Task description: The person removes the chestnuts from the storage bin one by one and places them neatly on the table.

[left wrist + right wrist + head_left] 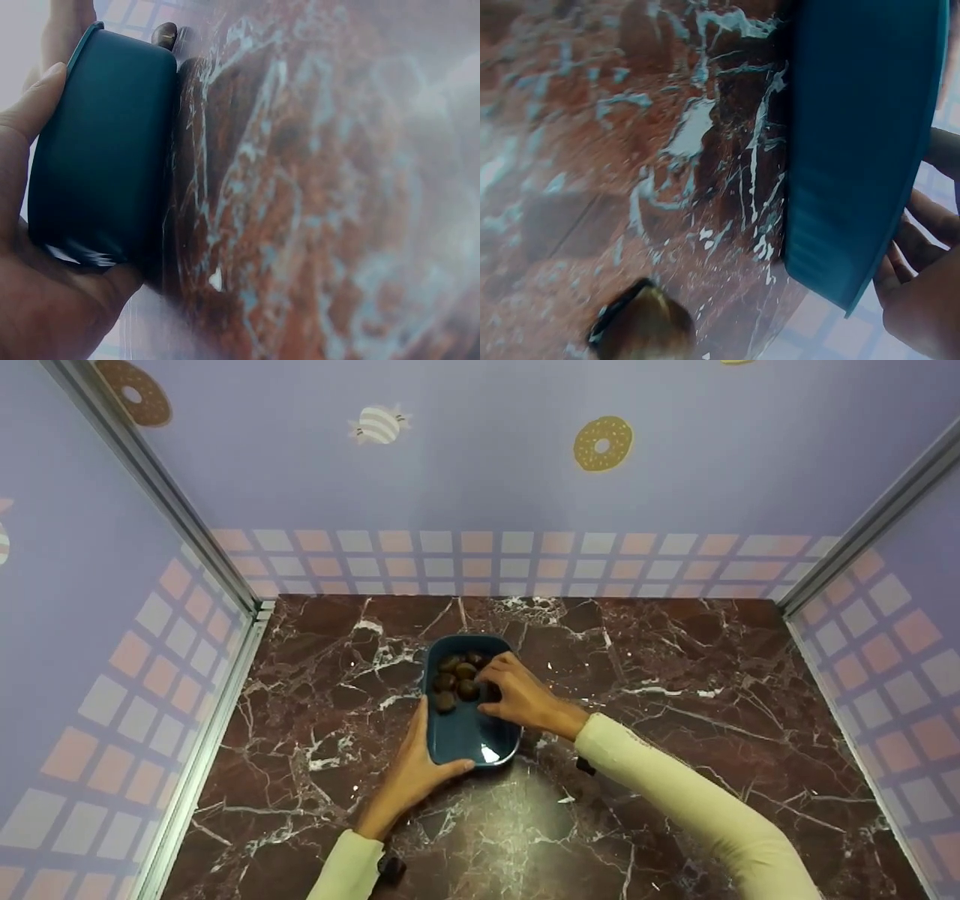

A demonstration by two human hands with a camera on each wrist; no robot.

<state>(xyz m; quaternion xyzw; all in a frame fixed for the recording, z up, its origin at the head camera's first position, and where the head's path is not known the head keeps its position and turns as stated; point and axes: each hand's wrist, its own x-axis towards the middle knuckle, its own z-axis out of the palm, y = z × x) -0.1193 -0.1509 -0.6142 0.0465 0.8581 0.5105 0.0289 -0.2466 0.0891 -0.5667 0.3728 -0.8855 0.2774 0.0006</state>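
Note:
A dark blue rectangular dish [459, 742] lies lengthwise on the dark red marbled table. Several round brown pieces that look like chestnuts [466, 670] are gathered in its far half. My left hand [421, 765] grips the near left corner, thumb along the near end and fingers up the left side. In the left wrist view the dish wall [105, 142] shows inside that grip. My right hand [517, 692] reaches over the right rim, fingers curved down among the brown pieces; I cannot tell whether they hold one. From the right wrist view, these fingers [919, 240] are partly behind the rim.
A brown rounded object [649, 326], blurred, sits on the table to the right of the dish; the right arm covers that spot in the head view. Patterned lilac panels [487, 480] rise behind and on both sides of the table [675, 750].

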